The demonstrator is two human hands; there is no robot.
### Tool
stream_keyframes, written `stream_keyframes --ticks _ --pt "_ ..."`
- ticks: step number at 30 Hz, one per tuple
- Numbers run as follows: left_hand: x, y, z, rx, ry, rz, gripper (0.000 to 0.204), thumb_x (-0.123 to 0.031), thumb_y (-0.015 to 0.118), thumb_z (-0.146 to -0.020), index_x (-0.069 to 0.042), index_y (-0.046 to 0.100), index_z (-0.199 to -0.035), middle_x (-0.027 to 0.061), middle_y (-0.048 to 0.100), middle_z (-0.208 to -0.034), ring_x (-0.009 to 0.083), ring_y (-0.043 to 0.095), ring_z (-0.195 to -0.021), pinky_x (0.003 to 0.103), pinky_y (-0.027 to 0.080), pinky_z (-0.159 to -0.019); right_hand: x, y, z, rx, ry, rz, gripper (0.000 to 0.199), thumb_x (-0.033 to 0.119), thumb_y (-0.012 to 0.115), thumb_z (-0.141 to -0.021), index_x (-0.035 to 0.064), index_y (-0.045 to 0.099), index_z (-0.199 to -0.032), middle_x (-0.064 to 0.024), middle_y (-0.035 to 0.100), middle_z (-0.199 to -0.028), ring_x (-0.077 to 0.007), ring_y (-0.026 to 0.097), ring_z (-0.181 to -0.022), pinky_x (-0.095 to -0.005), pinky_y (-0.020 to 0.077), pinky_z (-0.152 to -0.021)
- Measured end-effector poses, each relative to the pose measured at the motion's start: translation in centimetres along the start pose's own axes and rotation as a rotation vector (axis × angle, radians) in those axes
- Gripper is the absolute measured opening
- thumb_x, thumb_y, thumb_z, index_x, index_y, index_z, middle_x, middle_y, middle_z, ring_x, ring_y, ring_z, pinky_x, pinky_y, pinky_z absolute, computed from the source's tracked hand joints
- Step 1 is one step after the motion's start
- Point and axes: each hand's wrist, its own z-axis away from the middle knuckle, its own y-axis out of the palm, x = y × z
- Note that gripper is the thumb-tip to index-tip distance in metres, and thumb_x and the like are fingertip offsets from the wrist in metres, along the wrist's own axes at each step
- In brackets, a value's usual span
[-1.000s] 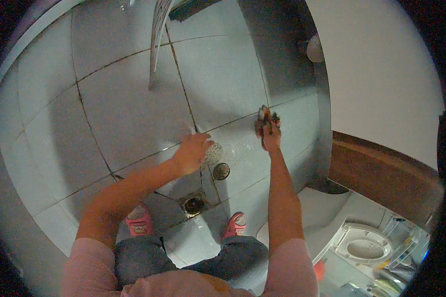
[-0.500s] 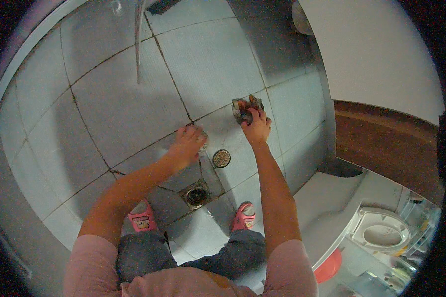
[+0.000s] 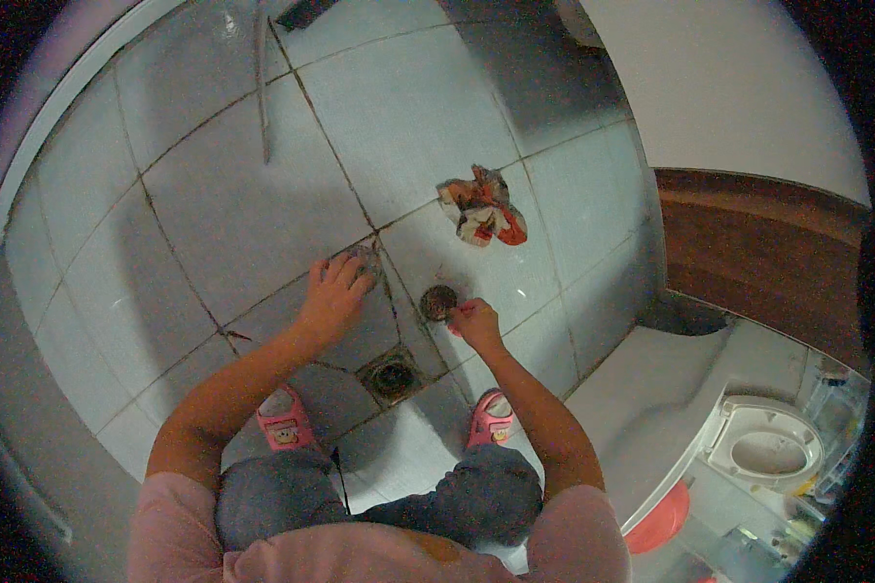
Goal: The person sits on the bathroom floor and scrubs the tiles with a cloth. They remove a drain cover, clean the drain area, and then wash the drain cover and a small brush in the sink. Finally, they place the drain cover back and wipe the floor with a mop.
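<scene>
I am crouched over the tiled floor (image 3: 214,214), my pink slippers either side of the open square floor drain (image 3: 391,375) that sits between my feet. My left hand (image 3: 332,296) lies flat on the tiles, fingers spread, its fingertips over a small round greyish thing (image 3: 365,260) that I cannot make out clearly; the hand presses down and grips nothing that I can see. My right hand (image 3: 476,321) is well apart from it, on the other side of a dirty grout line, with its fingers pinched together at the edge of the round drain cover (image 3: 438,302). The cover lies loose on the tile, just beyond the open drain and touching my fingertips; whether I truly have it clamped or only touch its rim I cannot tell. Farther out on the floor, past the cover and towards the wall, a crumpled rag (image 3: 483,209) in white, brown and orange lies by itself, touched by neither hand. At the floor's right edge a white toilet (image 3: 763,449) stands on a raised step.
</scene>
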Motion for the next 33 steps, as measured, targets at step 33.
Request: stream_keyframes --ticks 33 --pt "-8.0 -12.7 -4.4 -0.171 0.047 0.698 0.048 -0.010 0.068 -0.067 -0.008 0.049 -0.112 0.0102 0.051 -0.113 0.0282 0.047 -0.105 0.039 0.032 -0.092 15.1 -10.1 11.4 0.029 -0.293 -1.018 0.007 0.001 0.049 -0.086 0.0015 0.046 -0.092 -0.0097 0.057 -0.080 -0.0185 0.059 -0.071 -0.0280 0.0472 -0.063"
